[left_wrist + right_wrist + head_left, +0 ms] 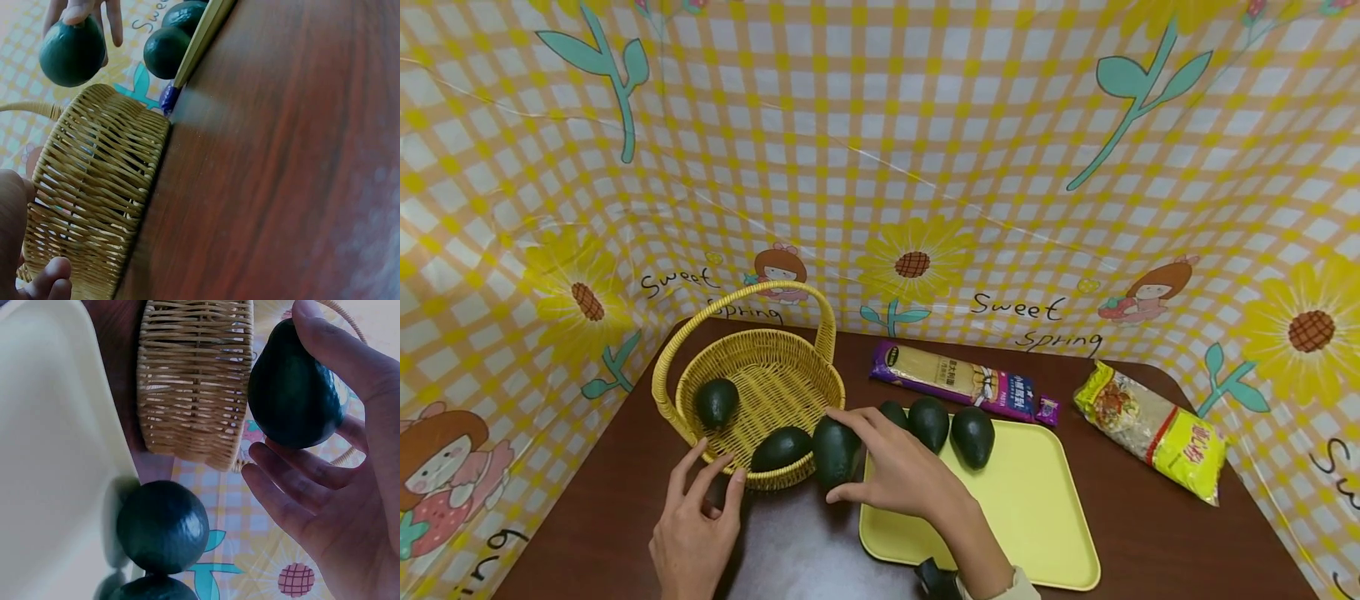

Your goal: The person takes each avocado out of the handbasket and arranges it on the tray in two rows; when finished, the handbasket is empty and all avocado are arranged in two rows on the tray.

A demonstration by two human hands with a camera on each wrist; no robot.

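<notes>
Just above the right front rim of the yellow wicker basket (760, 350), my right hand (898, 467) pinches a dark green avocado (835, 452) between thumb and fingers. The same avocado (297, 387) shows clear of the basket wall in the right wrist view. At the basket's front left rim is my left hand (696, 521), its fingertips at the rim with no fruit in them. Inside the basket lie two avocados, one at the left (716, 404) and one at the front (782, 450). On the yellow tray (1030, 517), avocados (972, 437) sit along the back left edge, one partly hidden.
A purple pasta packet (955, 379) lies behind the tray. To the right rests a yellow and clear noodle bag (1153, 433). The basket's tall handle (745, 292) arches over its back. Checkered cloth (880, 167) walls in the back and sides of the dark wooden table (797, 550).
</notes>
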